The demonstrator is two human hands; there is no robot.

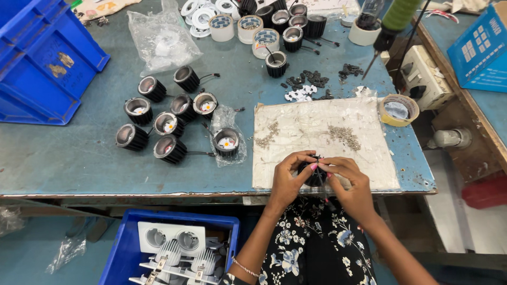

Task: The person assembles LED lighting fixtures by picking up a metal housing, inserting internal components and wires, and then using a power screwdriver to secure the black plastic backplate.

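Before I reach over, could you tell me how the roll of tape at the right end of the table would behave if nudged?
The roll of tape lies flat on its side, so it would probably slide rather than roll. It looks like a hollow ring, likely light. It sits close to the table edge, so a firm push might send it off.

On the worktop [79, 158] lie eight black lamp housings [170, 148] at the left, one of them inside a clear bag. There are two piles of small screws [346, 136], one roll of tape [398, 110] and two blue crates [45, 58].
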